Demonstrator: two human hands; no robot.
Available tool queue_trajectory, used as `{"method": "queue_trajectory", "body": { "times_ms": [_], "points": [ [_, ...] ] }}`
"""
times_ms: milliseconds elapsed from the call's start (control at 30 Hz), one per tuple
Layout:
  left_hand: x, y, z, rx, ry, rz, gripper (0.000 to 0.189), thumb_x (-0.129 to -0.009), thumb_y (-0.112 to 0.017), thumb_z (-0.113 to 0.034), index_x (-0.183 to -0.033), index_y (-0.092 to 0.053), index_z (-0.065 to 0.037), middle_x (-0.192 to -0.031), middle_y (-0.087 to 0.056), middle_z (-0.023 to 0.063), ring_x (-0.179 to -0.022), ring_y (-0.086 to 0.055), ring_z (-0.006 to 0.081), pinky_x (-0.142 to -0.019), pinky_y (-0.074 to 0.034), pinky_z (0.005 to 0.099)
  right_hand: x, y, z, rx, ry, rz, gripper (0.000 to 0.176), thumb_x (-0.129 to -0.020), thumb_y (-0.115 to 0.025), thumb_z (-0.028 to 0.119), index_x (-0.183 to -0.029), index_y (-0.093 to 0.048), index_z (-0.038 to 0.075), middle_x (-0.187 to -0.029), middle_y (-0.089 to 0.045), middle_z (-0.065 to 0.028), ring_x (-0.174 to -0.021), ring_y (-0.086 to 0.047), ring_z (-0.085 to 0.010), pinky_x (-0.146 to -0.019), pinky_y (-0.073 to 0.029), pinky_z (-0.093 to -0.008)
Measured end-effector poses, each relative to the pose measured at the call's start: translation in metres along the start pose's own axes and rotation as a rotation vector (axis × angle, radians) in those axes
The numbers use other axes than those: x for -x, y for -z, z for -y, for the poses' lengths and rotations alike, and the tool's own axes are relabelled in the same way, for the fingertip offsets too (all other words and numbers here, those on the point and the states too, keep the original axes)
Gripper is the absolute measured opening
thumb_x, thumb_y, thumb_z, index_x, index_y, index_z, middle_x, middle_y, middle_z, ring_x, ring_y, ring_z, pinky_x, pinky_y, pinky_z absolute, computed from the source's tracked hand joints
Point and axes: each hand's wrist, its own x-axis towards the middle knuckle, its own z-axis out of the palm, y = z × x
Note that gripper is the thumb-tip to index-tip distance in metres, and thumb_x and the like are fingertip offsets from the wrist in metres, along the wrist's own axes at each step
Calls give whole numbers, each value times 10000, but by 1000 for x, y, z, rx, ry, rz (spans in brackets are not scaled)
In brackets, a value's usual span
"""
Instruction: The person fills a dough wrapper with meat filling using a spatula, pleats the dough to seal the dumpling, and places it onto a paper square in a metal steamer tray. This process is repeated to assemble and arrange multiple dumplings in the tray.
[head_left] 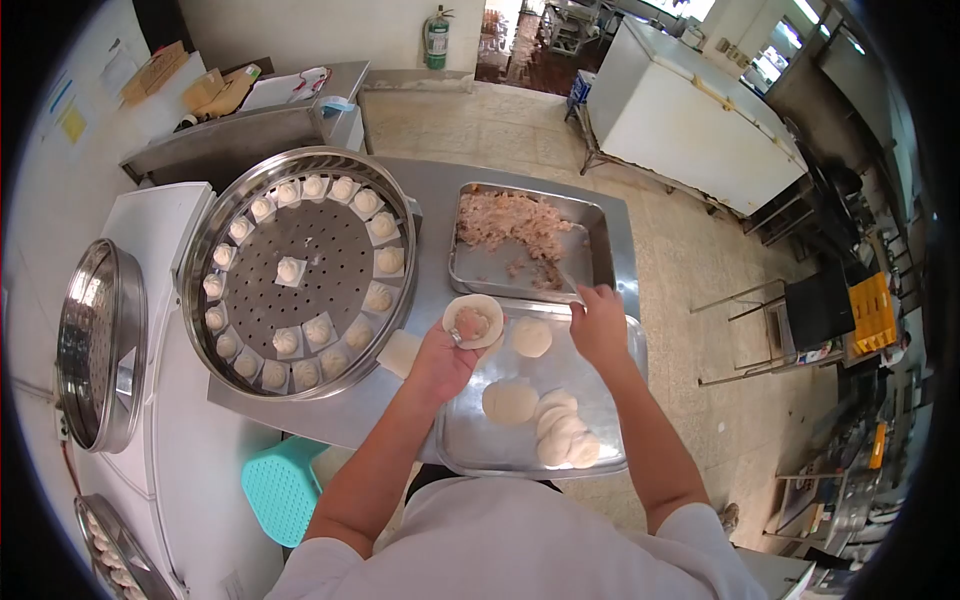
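**Station inventory, head view**

- **Left hand** (443, 362): palm up and half cupped, fingers curled under a round dough wrapper (488, 308). The wrapper lies flat in the hand just below picture centre and carries a dollop of filling (468, 324) in its middle.
- **Right hand** (600, 327): at 3 o'clock of the wrapper and apart from it, fingers bent downward. It seems to pinch a thin utensil that runs toward the filling tray, but the view is too small to tell how firmly it grips.
- **Filling tray** (590, 225): rectangular steel, at 12 o'clock of the hands. Minced filling (510, 215) is heaped in its far-left part; the near part is mostly scraped bare.
- **Dough tray** (470, 455): steel, under both hands. It holds two loose dough discs (531, 337) and an overlapping row of discs (562, 430) at 5 o'clock.
- **Steamer tray** (330, 250): round and perforated, at 9 o'clock. Shaped buns (380, 297) on paper squares ring its rim, with a few further in.
- **Surface** (430, 200): steel, carrying all three trays. A loose paper square (400, 352) lies beside the left wrist.

**Risk note:** The wrapper is open and held only from below, so a tilt of the palm would likely slide the filling off. Too much filling could probably stretch or tear the dough. The right forearm crosses above the disc row and could flatten it if lowered.
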Motion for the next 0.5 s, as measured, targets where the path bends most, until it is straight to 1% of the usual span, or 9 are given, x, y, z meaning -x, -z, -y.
{"method": "queue_trajectory", "body": {
  "times_ms": [33,100,167,267,367,433,500],
  "points": [
    [4,-1,2,-72,-9,-5,334,-1037,-585,-145,-1323,-555,25,-1301,-644,187,-1223,-639,314,-1084,-520,432,16,6,7,-136,-23,-52,210,-918,-680,124,-1071,-741,-4,-1020,-700,-195,-917,-717,-299,-732,-564,-393],
    [10,1,13,-120,-22,-17,326,-1031,-595,-121,-1320,-554,23,-1286,-650,173,-1210,-642,298,-1061,-530,417,54,11,34,-794,-421,266,276,-948,-716,196,-1130,-733,-11,-927,-724,-121,-832,-693,-210,-698,-553,-362],
    [17,-1,23,-163,1,-25,318,-1024,-607,-96,-1316,-552,16,-1266,-653,154,-1182,-645,273,-1026,-541,398,92,4,66,-1047,-406,246,306,-990,-697,219,-1146,-722,-44,-841,-714,-69,-748,-653,-148,-659,-547,-313],
    [31,-7,39,-223,60,-44,315,-1011,-630,-72,-1307,-550,-1,-1223,-651,117,-1113,-648,224,-949,-553,368,106,12,108,-1443,-629,284,282,-1025,-645,197,-1093,-719,-66,-779,-678,-44,-695,-642,-128,-633,-547,-279],
    [41,-5,57,-276,84,-39,319,-1004,-651,-78,-1300,-549,-16,-1178,-644,87,-1048,-644,188,-875,-556,348,118,8,102,-1423,-658,276,243,-1044,-615,181,-1015,-696,-47,-792,-679,-71,-675,-645,-135,-636,-564,-287],
    [50,-11,58,-281,94,-16,317,-1005,-656,-89,-1296,-549,-23,-1160,-640,79,-1024,-642,179,-845,-554,338,128,9,100,-1355,-640,249,246,-1047,-609,178,-965,-682,-43,-773,-669,-66,-666,-643,-132,-618,-560,-291],
    [61,-21,61,-315,67,-50,293,-998,-653,-75,-1273,-565,-21,-1148,-657,86,-1014,-655,200,-840,-559,350,136,14,99,-1323,-614,223,250,-1048,-604,175,-941,-675,-40,-763,-664,-61,-653,-638,-129,-604,-555,-290]
  ]
}}
